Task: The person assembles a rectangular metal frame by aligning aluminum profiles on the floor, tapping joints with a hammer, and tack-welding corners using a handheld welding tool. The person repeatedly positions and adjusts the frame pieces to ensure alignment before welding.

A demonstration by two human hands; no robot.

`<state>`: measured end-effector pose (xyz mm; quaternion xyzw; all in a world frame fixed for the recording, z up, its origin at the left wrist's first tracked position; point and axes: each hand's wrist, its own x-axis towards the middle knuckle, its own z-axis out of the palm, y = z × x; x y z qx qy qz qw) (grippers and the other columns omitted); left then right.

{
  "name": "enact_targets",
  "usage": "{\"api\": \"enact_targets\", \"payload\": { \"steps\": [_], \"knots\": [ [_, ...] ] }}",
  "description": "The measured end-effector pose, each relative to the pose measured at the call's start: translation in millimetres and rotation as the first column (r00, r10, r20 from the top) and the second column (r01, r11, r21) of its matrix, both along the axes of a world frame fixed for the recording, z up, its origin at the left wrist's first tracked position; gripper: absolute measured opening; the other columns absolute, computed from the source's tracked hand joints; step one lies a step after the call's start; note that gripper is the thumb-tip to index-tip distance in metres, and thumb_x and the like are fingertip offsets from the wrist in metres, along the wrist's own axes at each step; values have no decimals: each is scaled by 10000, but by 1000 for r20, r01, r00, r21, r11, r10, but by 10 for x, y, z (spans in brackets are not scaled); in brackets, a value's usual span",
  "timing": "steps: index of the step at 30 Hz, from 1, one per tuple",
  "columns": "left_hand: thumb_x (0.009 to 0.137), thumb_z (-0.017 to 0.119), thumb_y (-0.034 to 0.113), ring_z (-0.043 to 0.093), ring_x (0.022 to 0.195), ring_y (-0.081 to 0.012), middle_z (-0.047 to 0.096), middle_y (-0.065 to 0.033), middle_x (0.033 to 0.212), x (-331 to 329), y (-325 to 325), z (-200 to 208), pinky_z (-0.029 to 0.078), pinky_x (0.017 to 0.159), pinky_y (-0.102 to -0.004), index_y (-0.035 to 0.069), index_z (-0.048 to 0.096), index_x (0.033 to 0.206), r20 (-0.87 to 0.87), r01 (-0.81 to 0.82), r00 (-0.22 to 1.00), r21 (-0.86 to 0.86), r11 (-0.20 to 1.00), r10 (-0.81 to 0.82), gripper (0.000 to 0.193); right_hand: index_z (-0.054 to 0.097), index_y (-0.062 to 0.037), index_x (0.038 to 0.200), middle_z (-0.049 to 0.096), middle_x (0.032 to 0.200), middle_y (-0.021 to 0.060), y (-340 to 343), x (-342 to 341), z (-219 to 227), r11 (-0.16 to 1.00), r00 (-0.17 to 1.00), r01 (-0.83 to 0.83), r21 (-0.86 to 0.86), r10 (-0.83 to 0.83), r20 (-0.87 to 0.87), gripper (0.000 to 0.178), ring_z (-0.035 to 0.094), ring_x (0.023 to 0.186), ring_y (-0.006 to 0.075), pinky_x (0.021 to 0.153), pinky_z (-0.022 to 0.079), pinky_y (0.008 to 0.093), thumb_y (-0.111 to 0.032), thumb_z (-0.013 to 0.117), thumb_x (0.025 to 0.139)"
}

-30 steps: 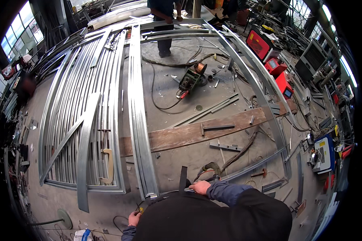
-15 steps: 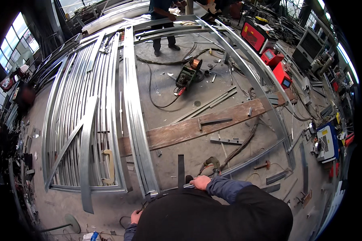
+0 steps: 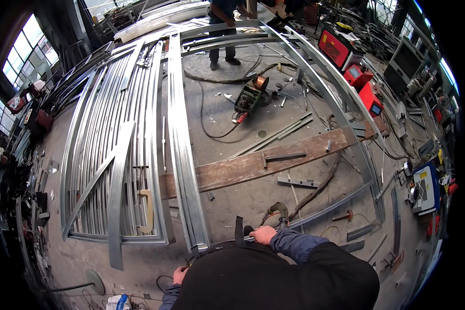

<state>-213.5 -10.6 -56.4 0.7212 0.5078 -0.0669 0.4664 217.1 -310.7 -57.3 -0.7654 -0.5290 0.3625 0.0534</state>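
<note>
At the near edge of a large silvery metal frame (image 3: 364, 188), my right hand (image 3: 264, 235) is closed, its fingertips pointing left. Just beyond them is a small black rounded thing (image 3: 248, 230), with a dark flat strip (image 3: 239, 229) to its left. My bent body in black hides what that hand grips. Lower left, my left hand (image 3: 180, 275) has its fingers drawn together beside the near end of a long metal channel (image 3: 183, 139); what they hold is too small to make out. A large C-shaped clamp (image 3: 279, 211) sits on the frame's near rail beyond my right hand.
Metal bars fill the left frame section (image 3: 108, 155), with a tan clamp (image 3: 148, 212) on it. A hammer (image 3: 281, 157) lies on a brown plank (image 3: 232, 168). Beyond are a wire feeder (image 3: 250, 98), cables, red machines (image 3: 369, 98) and a standing person (image 3: 222, 31).
The whole scene has shifted right in view. The dark strip beside my right hand looks shorter and more tilted. Both hands stay at about the same places on the frame.
</note>
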Motion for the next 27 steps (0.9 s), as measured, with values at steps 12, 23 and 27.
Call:
{"api": "enact_targets", "payload": {
  "steps": [12, 23, 27],
  "knots": [
    [924, 753, 476, 775, 1047, -307, 805, -223, 1083, -132, 152, -417, 580, 929, -392, -23, 778, 1187, -130, 43, 990, -42, 998, -48, 564, 722, -159, 1206, 745, 1101, 169, -12, 4, -35, 998, 1000, -6, -65, 6, 4, 299, 725, 1088, 396, 885, 589, 532, -324, 686, 959],
    [899, 805, 437, 765, 1023, -268, 807, -201, 1096, -81, 298, -343, 578, 916, -377, -49, 763, 1198, -76, 29, 996, -113, 993, -37, 572, 709, -135, 1134, 748, 1041, 140, 25, -4, 72, 1000, 999, -18, -11, 19, 42, 281, 739, 1050, 379, 833, 602, 519, -318, 726, 921],
    [906, 799, 433, 765, 1016, -268, 807, -204, 1086, -35, 313, -312, 578, 911, -376, -45, 763, 1192, -93, 70, 993, -90, 993, -78, 559, 708, -131, 1125, 748, 1036, 138, 5, -7, 21, 1000, 1000, -5, -22, 5, 28, 300, 739, 1046, 382, 835, 602, 517, -334, 747, 908]
  ]
}}
